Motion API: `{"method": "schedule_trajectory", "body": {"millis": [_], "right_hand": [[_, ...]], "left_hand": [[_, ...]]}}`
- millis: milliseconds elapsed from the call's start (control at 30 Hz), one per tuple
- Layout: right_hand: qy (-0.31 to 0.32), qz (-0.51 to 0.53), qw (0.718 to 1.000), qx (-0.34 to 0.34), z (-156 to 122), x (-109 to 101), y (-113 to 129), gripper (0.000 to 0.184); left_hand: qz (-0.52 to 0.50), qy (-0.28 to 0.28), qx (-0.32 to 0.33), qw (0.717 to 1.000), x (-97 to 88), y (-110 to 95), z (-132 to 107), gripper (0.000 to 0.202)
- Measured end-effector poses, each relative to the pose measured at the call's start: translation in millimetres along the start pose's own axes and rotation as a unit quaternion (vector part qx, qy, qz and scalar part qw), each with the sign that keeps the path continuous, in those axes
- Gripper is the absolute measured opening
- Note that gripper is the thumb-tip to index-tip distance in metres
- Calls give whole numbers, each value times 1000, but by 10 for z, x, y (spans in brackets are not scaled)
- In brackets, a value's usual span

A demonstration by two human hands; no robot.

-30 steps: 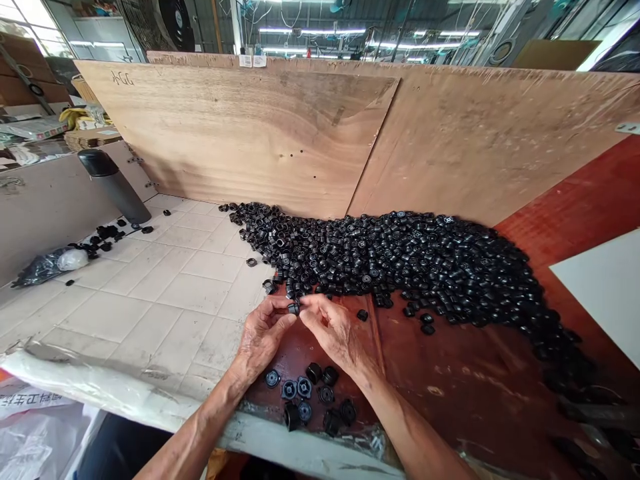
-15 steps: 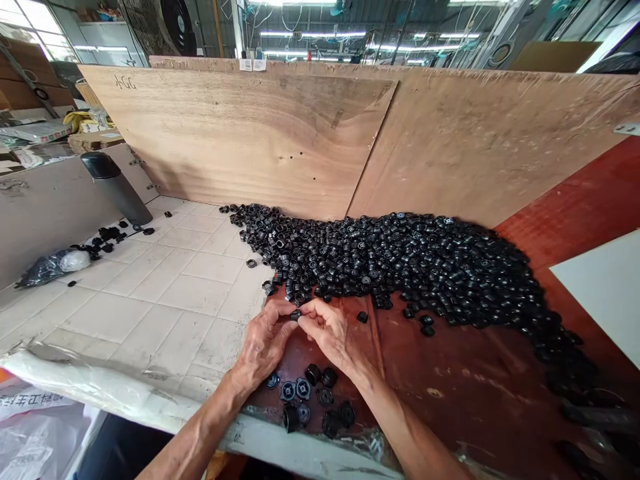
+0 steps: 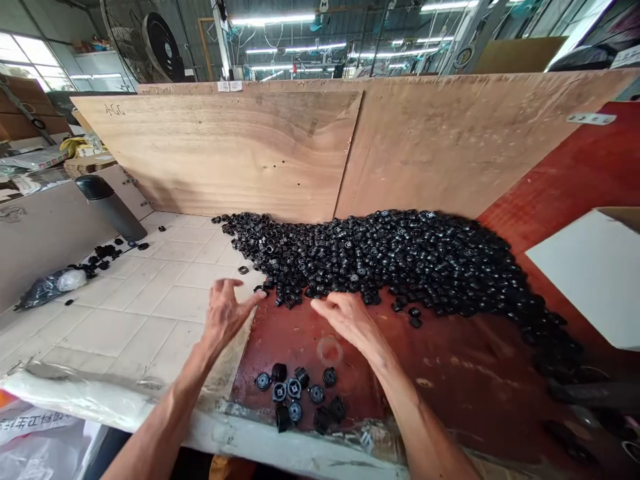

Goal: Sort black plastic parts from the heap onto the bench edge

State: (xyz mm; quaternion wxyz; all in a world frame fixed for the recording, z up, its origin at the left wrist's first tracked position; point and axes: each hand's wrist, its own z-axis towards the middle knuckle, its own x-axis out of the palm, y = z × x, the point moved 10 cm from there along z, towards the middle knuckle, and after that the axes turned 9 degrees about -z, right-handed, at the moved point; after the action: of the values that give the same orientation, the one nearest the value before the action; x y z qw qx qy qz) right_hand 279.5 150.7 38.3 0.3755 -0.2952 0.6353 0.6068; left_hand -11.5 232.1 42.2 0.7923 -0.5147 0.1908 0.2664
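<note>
My left hand (image 3: 227, 312) is above the pale tiled surface at the left end of the pile, thumb and fingers spread apart. Its thumb tip is close to a small black ring (image 3: 261, 291); whether they touch I cannot tell. At the front edge of the black parts pile (image 3: 390, 260), my right hand (image 3: 353, 323) has its thumb stretched out, the other fingers partly hidden behind it. Nothing shows in either hand. Between my forearms, several round black parts (image 3: 294, 389) lie in a loose group on the reddish-brown board (image 3: 270, 340).
A wooden panel (image 3: 250, 153) stands behind the pile. At left are a dark flask (image 3: 113, 210) and a black plastic bag (image 3: 43, 290) beside scattered black bits. A white box (image 3: 580, 267) stands at right. A plastic-wrapped edge (image 3: 125, 407) runs along the front.
My hands were together on a small black part; now they are apart and that part is out of them. The group near the front edge has one more part. The view has shifted slightly.
</note>
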Motion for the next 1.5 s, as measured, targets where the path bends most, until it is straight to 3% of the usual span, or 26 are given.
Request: {"method": "schedule_trajectory", "body": {"millis": [33,100,200,267,333,467,600,667,767,900,967,1133,1267,1400,1500], "right_hand": [[-47,-41,998,18,6,-143,-100,36],[-83,-127,986,68,-7,-323,-311,28],[-15,-183,976,120,-21,-295,-536,44],[43,-161,981,101,-10,-151,-512,33],[72,-130,987,65,9,0,-394,20],[83,-97,992,21,25,255,-157,14],[86,-65,994,-19,10,380,20,14],[89,-44,995,-34,7,386,81,15],[105,-10,993,-58,-5,379,169,13],[135,36,987,-76,-37,394,240,13],[129,45,988,-71,-35,389,234,13],[101,67,991,-55,-7,409,201,10],[101,91,990,-27,11,434,151,17],[106,163,981,1,20,432,100,23],[94,277,956,31,30,420,64,32]], "left_hand": [[35,-14,21,999,0,71,143,82],[62,36,44,996,162,250,379,112],[48,159,104,981,510,362,456,124],[45,187,155,969,654,293,332,120],[54,180,182,965,764,179,140,116],[81,154,212,962,1034,-144,-267,113],[89,139,206,964,1198,-354,-455,109],[60,156,205,964,1177,-417,-521,111],[-3,148,200,968,932,-481,-614,104],[-23,81,165,983,567,-483,-694,56],[-13,96,156,983,604,-498,-718,41],[-19,170,162,972,900,-557,-690,31],[-67,184,145,970,895,-514,-656,23],[-186,185,25,965,810,-314,-620,22],[-341,182,-117,915,810,-179,-626,26]]}}
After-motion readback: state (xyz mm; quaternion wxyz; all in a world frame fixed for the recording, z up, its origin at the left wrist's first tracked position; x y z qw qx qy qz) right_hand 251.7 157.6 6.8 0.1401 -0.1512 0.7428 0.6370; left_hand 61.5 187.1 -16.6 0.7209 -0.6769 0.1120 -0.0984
